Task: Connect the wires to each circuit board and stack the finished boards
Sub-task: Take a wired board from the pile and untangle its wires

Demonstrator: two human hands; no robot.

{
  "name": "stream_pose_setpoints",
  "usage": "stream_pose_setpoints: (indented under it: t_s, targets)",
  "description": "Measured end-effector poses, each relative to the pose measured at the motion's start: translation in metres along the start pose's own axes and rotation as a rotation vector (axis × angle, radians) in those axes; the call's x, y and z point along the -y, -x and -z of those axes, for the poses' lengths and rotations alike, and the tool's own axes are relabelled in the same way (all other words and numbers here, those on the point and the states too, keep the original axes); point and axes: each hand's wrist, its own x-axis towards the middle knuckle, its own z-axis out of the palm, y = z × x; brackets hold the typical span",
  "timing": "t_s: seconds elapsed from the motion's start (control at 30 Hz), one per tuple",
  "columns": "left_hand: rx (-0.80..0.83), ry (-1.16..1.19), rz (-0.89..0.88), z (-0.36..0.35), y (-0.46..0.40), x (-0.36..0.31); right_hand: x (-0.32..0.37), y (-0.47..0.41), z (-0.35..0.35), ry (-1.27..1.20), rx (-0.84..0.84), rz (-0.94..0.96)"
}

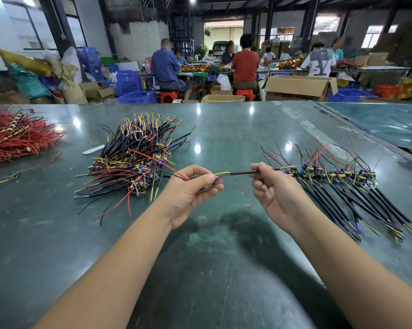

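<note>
My left hand (pixel 190 191) pinches a small circuit board (pixel 210 185), mostly hidden between thumb and fingers, with a red and a black lead trailing left. My right hand (pixel 270 186) grips a black-sleeved cable (pixel 244 172) whose yellow and purple wires run to that board. Both hands hover above the green table (pixel 224 138). A heap of loose cables and boards (pixel 138 160) lies to the left. To the right, a row of wired boards (pixel 338 174) lies side by side, black cables pointing toward me.
A bundle of red wires (pixel 15 138) sits at the far left with a stray wire piece (pixel 12 176) near it. A white strip (pixel 93 149) lies behind the heap. Beyond the table, people sit at benches among cardboard boxes (pixel 297 87) and blue crates (pixel 129 84).
</note>
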Motion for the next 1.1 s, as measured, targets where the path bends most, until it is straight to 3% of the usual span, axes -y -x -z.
stream_pose_setpoints:
  t_s: [0.13, 0.3, 0.5, 0.67, 0.77, 0.83, 0.93, 1.0, 1.1]
  targets:
    - [-0.009, -0.01, -0.017, 0.002, -0.002, -0.001, 0.008, -0.004, 0.007, -0.226, -0.078, -0.009]
    - [0.026, -0.011, -0.012, 0.002, -0.002, -0.001, 0.009, -0.008, 0.01, -0.324, -0.077, 0.022]
    - [0.066, 0.044, -0.035, -0.008, 0.0, 0.001, 0.009, -0.009, 0.014, -0.238, -0.147, 0.23]
    - [0.1, 0.087, -0.045, -0.018, 0.0, 0.0, 0.009, -0.012, 0.009, -0.295, -0.265, 0.259]
    - [0.083, 0.1, -0.074, -0.015, 0.002, 0.001, 0.008, -0.007, 0.008, -0.253, -0.238, 0.275]
    - [0.013, 0.094, -0.101, -0.008, 0.001, 0.002, 0.007, -0.004, 0.009, -0.06, -0.217, 0.263]
    - [-0.135, 0.131, -0.121, 0.0, -0.005, 0.001, -0.002, 0.003, 0.006, 0.578, -0.23, 0.243]
    - [-0.169, 0.132, -0.13, 0.002, -0.007, 0.0, -0.016, 0.009, 0.001, 1.043, -0.191, 0.492]
    - [-0.127, 0.061, -0.138, 0.001, -0.005, 0.0, -0.026, 0.015, -0.004, 1.275, -0.08, 1.098]
